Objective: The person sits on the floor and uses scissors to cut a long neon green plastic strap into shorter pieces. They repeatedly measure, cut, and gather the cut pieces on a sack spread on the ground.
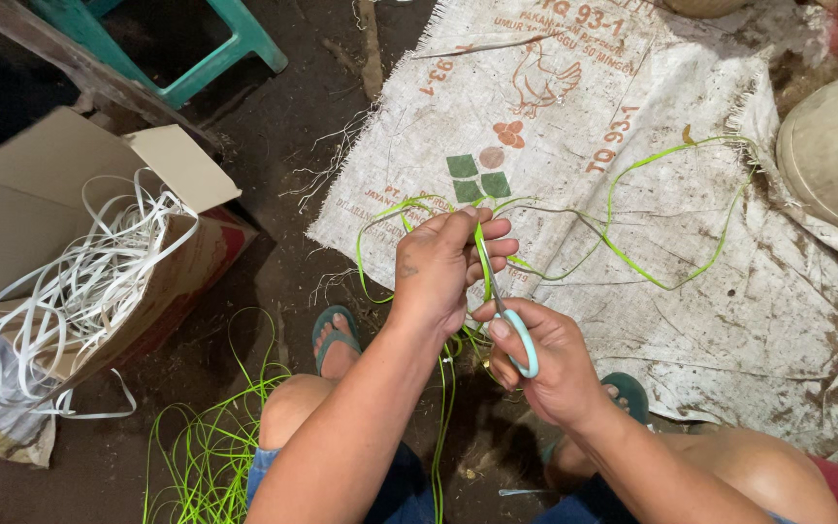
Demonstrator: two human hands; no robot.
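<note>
1. Left hand (443, 267) is pinched shut around a thin green strip (482, 257), holding it upright right over the near edge of the woven sack (691, 243) spread on the ground.
2. Right hand (545, 364) sits just below the left one, closed through the pale blue handles of a pair of scissors (511, 325). The blades point up along the strip, right against it, but I can't tell if they're open or shut since the fingers hide them.
3. The rest of that green strip loops out across the sack in 2 big curves, toward the sack's right side.
4. Off the sack's left edge, down by the person's knee, there's a messy heap of more green strips (206, 456) on the dark floor.
5. Further left of the sack is an open cardboard box (31, 194) stuffed with white strips (89, 281) spilling over its rim.
6. Past the sack's far left corner you can see the legs of a teal plastic stool (235, 44).
7. A pale round container (836, 146) rests on the sack's right edge.
8. Both feet are in teal sandals (334, 325), just touching the sack's near edge.
</note>
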